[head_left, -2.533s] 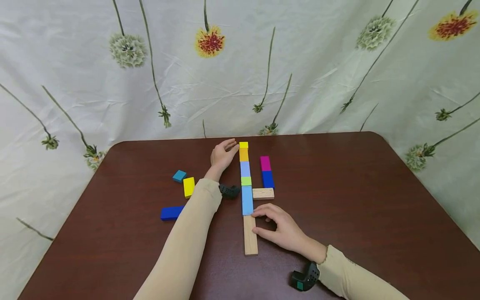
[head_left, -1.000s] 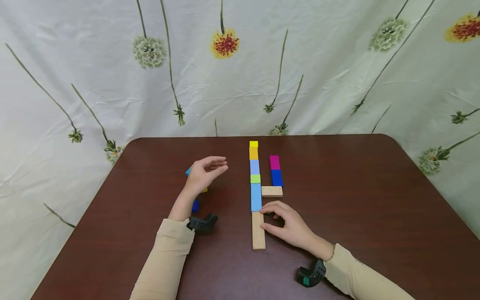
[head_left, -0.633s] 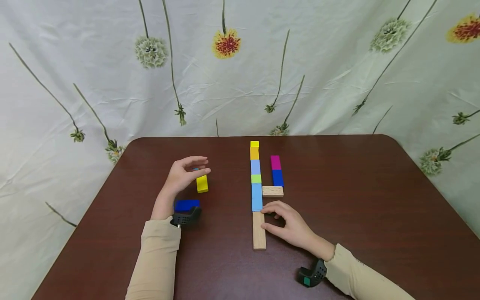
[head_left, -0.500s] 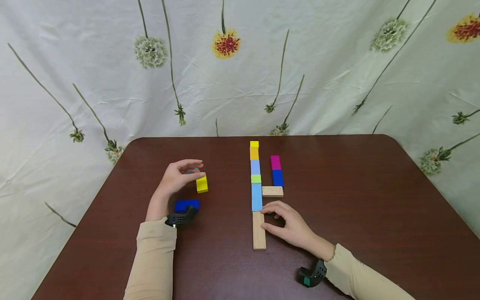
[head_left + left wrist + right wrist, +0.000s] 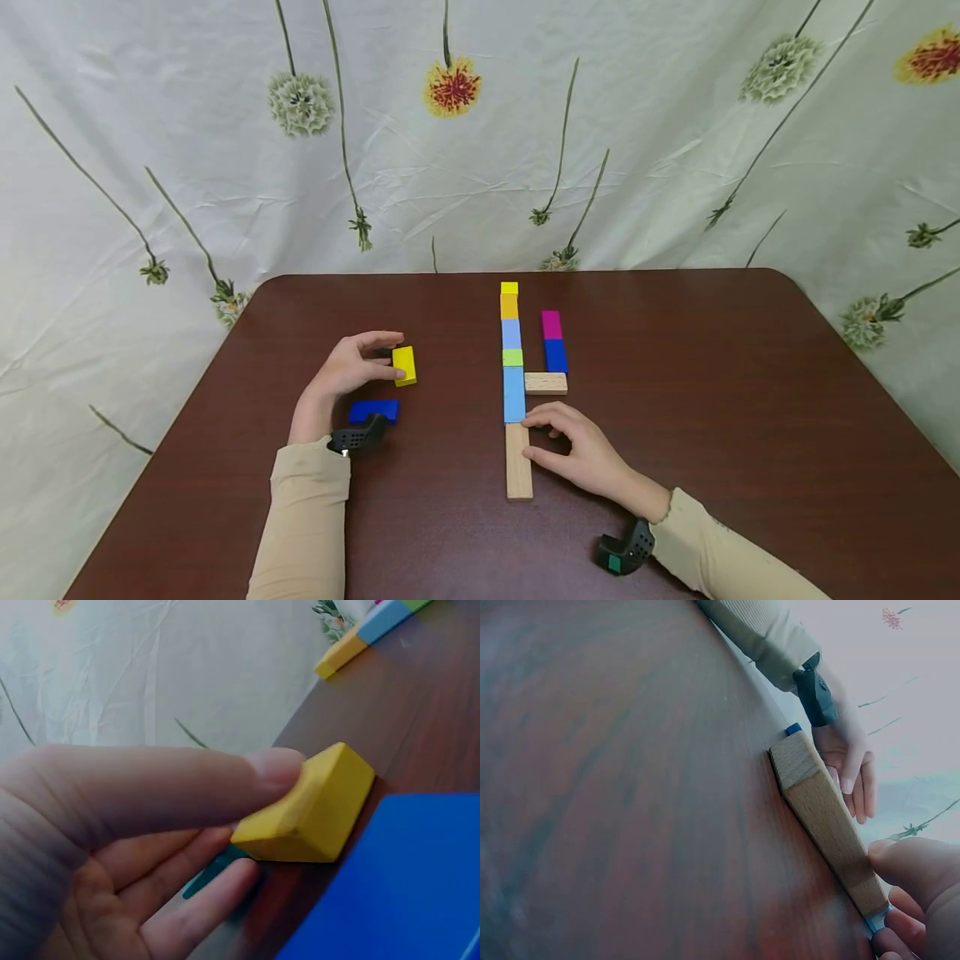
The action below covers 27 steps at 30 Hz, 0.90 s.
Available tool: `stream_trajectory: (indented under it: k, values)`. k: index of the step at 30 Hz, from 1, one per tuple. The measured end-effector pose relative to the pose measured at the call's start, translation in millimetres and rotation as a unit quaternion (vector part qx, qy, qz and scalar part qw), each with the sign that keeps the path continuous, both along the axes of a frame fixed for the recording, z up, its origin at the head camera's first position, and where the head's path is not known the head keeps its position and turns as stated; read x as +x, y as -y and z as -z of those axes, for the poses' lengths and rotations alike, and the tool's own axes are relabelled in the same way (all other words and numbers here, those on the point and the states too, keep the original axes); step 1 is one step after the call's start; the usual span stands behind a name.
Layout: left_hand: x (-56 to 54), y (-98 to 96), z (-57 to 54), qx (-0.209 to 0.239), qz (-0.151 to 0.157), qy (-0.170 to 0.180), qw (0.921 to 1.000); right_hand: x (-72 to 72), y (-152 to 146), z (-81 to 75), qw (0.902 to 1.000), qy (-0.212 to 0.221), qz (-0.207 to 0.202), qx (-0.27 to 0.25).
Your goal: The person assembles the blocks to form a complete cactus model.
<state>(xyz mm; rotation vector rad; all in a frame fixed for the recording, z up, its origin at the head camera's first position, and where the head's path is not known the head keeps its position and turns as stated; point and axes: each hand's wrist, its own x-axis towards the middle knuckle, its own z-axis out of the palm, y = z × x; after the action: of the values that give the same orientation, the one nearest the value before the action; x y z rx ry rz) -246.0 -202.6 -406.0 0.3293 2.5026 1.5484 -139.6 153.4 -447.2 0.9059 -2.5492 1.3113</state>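
Observation:
My left hand (image 5: pixel 348 364) is at a yellow block (image 5: pixel 405 366) on the left of the table. Its thumb overlaps the block's left edge, and the index finger reaches past the far end with a gap between them. A teal block (image 5: pixel 214 871) shows behind those fingers in the left wrist view. My right hand (image 5: pixel 573 446) rests beside a row of blocks, fingertips at the light blue block (image 5: pixel 513 395) and thumb at the side of a plain wooden block (image 5: pixel 518 462). Fingers and thumb lie along the same side of the row.
The row continues away with a green block (image 5: pixel 512 357), a periwinkle block (image 5: pixel 511 334), an orange block (image 5: pixel 509 307) and a yellow end. A wooden block (image 5: pixel 546 383), a blue block (image 5: pixel 556 356) and a magenta block (image 5: pixel 551 325) branch right. Another blue block (image 5: pixel 373 411) lies by my left wrist.
My left hand has left the row's far end and moved left and nearer to the loose yellow block, its thumb lowering beside it. The right hand stays in place.

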Motion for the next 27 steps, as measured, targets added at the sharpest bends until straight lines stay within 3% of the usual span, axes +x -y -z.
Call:
stream_trajectory:
  k: [6,12,19,23,27]
  values:
    - [-0.5,-0.8,0.0,0.013,0.042,0.013,0.9989,0.2,0.0,0.1,1.0000,0.000,0.000,-0.001]
    - [-0.5,-5.8,-2.3,-0.006,0.042,0.006,0.9991,0.2,-0.2,0.4,1.0000,-0.005,0.000,-0.001]
    - [0.7,-17.2,-9.6,-0.077,0.041,0.018,0.9960,0.7,-0.1,-0.2,1.0000,0.003,0.004,0.005]
    - [1.0,-25.1,-13.2,-0.112,0.026,0.005,0.9934,1.0,0.2,-2.0,0.9999,0.009,0.003,0.007]
    - [1.2,-31.9,-14.7,-0.115,0.025,-0.013,0.9930,1.3,0.2,-2.8,0.9998,0.015,0.004,0.008]
